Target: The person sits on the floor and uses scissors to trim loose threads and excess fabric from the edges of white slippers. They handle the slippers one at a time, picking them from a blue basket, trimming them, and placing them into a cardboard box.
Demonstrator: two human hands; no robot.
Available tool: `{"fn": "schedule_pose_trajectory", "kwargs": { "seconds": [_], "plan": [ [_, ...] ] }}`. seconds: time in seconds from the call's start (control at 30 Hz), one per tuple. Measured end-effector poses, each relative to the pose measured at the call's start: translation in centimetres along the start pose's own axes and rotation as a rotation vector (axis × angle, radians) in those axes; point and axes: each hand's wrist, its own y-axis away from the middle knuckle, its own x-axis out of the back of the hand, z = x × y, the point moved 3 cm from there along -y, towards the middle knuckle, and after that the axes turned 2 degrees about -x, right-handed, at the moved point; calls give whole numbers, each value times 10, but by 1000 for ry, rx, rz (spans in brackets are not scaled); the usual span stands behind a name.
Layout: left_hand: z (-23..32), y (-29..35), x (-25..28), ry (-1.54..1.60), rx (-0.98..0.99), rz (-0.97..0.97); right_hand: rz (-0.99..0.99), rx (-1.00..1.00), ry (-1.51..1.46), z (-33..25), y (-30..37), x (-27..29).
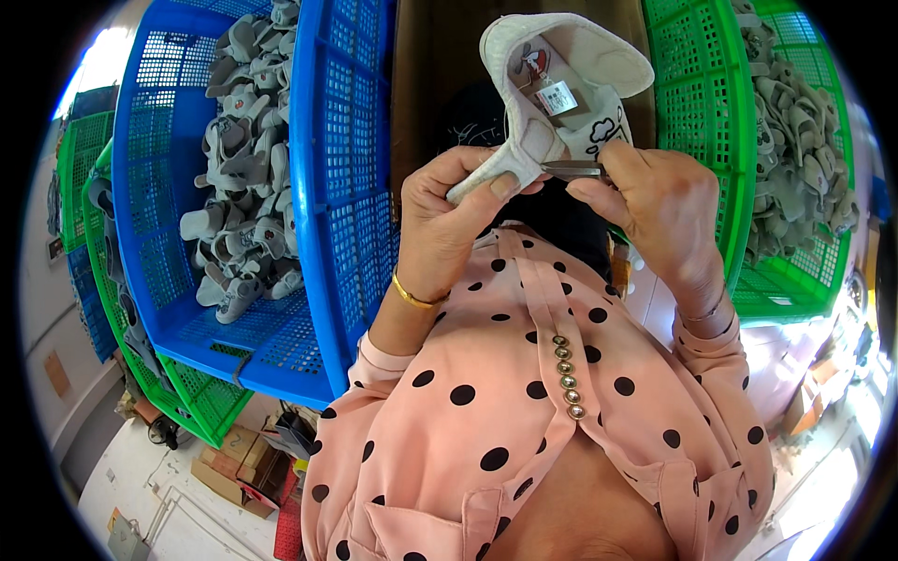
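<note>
A cream cloth cap is held up in front of me, its inside turned toward me. A white label with a dark printed square and a red picture show inside it, and black line drawing marks one panel. My left hand pinches the cap's lower band between thumb and fingers. In my right hand is a small pair of metal thread snips, its handle mostly hidden by the fingers. The blades lie at the cap's lower edge, close to my left fingertips; whether they touch the cloth I cannot tell.
On the left stands a blue plastic crate with a heap of grey cloth caps. A green crate on the right holds more grey pieces. Cardboard boxes lie on the floor at lower left.
</note>
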Motion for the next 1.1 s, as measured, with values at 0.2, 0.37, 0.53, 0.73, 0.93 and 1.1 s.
{"fn": "schedule_pose_trajectory", "kwargs": {
  "seconds": [0.2,0.37,0.53,0.73,0.93,1.1],
  "plan": [
    [3,0,-2,-77,-3,16,2,32,25,-1,-4,3],
    [3,-2,-4,39,-33,24,-68,-146,-413,11,-3,-8],
    [2,-4,-2,117,-32,30,24,-38,-204,11,-6,-1],
    [1,-5,-3,95,-36,26,63,34,-110,10,-7,-1],
    [1,-4,-3,97,-34,27,59,42,-104,9,-7,-4],
    [2,-4,-4,99,-28,29,53,33,-104,9,-7,-5]
  ]
}}
